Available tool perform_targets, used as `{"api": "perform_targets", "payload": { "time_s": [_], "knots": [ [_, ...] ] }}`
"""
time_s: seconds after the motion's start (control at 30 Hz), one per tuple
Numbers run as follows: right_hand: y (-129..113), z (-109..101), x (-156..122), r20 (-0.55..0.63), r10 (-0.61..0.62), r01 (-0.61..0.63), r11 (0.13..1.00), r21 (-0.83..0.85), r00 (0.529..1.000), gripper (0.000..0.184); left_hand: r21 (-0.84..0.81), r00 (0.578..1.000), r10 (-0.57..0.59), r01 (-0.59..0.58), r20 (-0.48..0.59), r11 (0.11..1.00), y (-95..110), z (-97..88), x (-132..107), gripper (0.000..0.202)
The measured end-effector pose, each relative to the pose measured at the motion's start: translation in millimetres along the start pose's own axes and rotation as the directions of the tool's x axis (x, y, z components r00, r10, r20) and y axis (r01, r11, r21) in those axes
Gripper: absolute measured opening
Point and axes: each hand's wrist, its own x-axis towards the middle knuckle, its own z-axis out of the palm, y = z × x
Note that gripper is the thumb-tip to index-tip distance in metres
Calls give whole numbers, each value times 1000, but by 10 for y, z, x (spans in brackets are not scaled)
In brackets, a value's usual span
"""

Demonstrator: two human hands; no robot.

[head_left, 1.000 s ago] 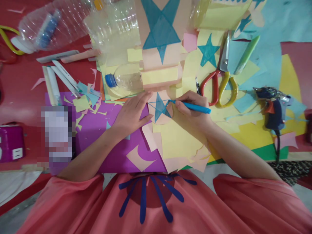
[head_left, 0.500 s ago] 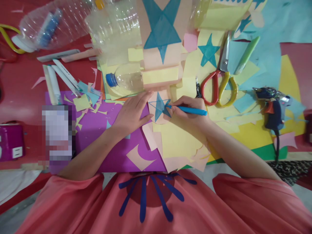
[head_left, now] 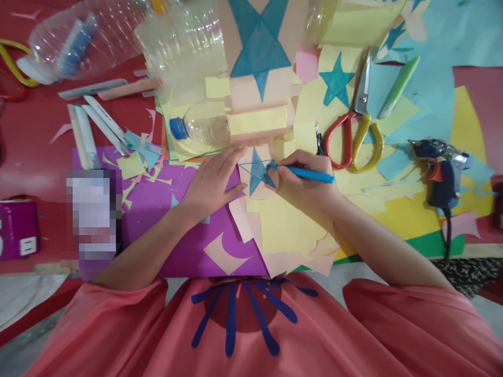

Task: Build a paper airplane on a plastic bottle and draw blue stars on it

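My right hand (head_left: 306, 173) is closed around a blue marker (head_left: 310, 174), its tip on the right part of a star drawing (head_left: 257, 170). The star is on a small peach paper piece (head_left: 251, 191). Blue fills much of it, while the upper left point is only outlined. My left hand (head_left: 214, 180) lies flat with fingers stretched, its fingertips at the paper's left edge. Just above is a peach paper strip (head_left: 262, 94) bearing a large blue star (head_left: 261, 50), with a pale yellow folded piece (head_left: 258, 121) across it.
Scissors (head_left: 353, 136) with red and yellow handles lie right of my right hand. Farther right is a glue gun (head_left: 444, 175). A clear bottle (head_left: 208, 125) with a blue cap lies above my left hand. Several markers (head_left: 104, 125) and paper scraps (head_left: 133, 165) are at left.
The marker tip has shifted slightly up on the star's right side, and my right fingers moved a little with it. My left hand stays in place.
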Motion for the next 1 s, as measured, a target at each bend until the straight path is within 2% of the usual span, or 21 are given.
{"api": "perform_targets", "payload": {
  "time_s": [0.23, 0.37, 0.5, 0.67, 1.0],
  "knots": [
    [-158, 69, -28, -157, 14, -14, 1000, 3, 987, 14, -4, 1000, -14, 14, -2, 1000, 5, -3, -2, 62],
    [-104, 63, -26, -117, 6, -5, 1000, 8, 993, 12, -1, 1000, -12, 12, -2, 1000, -2, 2, 0, 62],
    [3, 21, -9, -29, 7, -7, 1000, -7, 1000, 11, 9, 1000, -16, 16, 11, 1000, 5, -7, 3, 62],
    [-9, -8, -25, 76, -11, 10, 1000, 13, 997, 17, 6, 1000, -11, 11, 3, 1000, 10, -12, -1, 62],
    [-10, 3, -23, 77, -3, 1, 1000, 26, 997, 15, 2, 1000, 2, -2, -3, 1000, 2, 8, -7, 61]
  ]
}}
